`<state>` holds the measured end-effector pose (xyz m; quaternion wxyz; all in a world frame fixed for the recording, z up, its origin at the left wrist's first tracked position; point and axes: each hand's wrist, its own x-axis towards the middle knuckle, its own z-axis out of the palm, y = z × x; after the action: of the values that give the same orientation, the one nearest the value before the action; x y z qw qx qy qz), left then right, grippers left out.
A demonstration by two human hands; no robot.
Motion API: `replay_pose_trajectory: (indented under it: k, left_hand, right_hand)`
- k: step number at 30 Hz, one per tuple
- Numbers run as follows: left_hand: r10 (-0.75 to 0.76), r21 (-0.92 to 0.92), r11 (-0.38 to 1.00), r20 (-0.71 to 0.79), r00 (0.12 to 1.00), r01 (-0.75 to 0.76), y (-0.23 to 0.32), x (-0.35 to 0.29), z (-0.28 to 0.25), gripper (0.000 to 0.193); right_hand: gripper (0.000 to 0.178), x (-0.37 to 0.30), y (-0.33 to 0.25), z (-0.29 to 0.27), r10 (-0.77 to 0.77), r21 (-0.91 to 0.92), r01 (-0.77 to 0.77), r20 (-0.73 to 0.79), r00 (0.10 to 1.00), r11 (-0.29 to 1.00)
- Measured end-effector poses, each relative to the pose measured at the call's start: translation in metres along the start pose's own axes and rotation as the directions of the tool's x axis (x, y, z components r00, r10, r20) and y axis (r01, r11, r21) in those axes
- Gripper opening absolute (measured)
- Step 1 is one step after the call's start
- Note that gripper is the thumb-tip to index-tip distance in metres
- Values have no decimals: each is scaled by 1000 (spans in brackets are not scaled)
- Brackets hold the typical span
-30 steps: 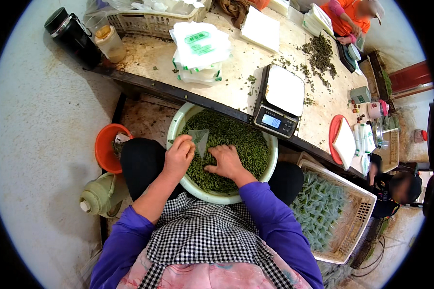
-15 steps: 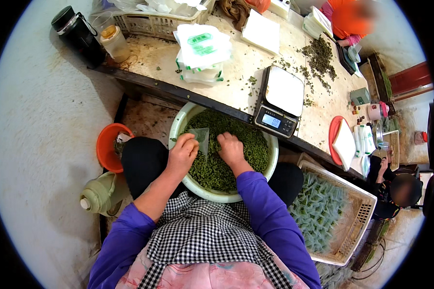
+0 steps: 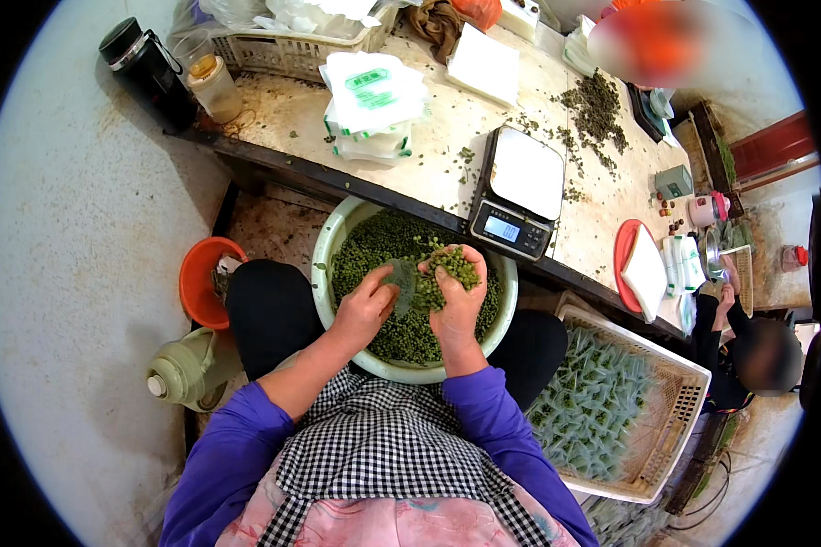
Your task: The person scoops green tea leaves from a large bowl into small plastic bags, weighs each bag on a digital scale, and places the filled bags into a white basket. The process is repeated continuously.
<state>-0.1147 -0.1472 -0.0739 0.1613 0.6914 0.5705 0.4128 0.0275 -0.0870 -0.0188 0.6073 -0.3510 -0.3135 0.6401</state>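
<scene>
A white tub (image 3: 324,264) between my knees holds a mass of small green buds or berries (image 3: 392,342); their exact kind is too small to tell. Over it, my left hand (image 3: 367,305) pinches a small clear plastic bag (image 3: 400,284). Close beside the bag, my right hand (image 3: 458,301) is turned palm up with fingers curled round a heaped handful of the same green buds (image 3: 454,264). The two hands nearly meet above the tub's middle. Whether any buds are inside the bag is hard to make out.
A digital scale (image 3: 526,173) stands at the table edge. Stacked printed bags (image 3: 374,96) lie left of it. At my right, a plastic crate (image 3: 670,428) holds many small filled bags (image 3: 588,410). An orange bucket (image 3: 205,283) and green flask (image 3: 182,374) are at left. Two people work across the table.
My right hand has come up out of the green buds with a handful and turned palm up beside the bag. My left hand has shifted slightly right with the bag.
</scene>
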Motion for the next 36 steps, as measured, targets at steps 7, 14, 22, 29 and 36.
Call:
replay_pose_trajectory:
  k: [7, 14, 22, 29, 36]
  left_hand:
    - [-11, -63, 998, 1, 1000, 11, -2, -2, -2, 21]
    - [-20, -97, 995, -37, 999, 17, -3, -5, -2, 24]
    - [-27, -82, 996, -35, 999, 24, -4, -12, 1, 23]
    - [27, -42, 999, 9, 1000, -26, -4, -14, -5, 20]
    - [65, -35, 997, 58, 996, -63, -4, -22, 3, 17]
  right_hand:
    - [45, 1, 15, 15, -197, -76, 208, 130, 972, 975]
    - [44, 3, 25, 6, -336, -349, 397, 224, 915, 849]
    - [48, -6, 29, -6, -176, -514, 359, 370, 912, 779]
    - [55, 0, 9, -14, -116, -801, 535, 525, 843, 268]
    - [65, 8, 1, -5, 511, -932, 268, 112, 852, -242]
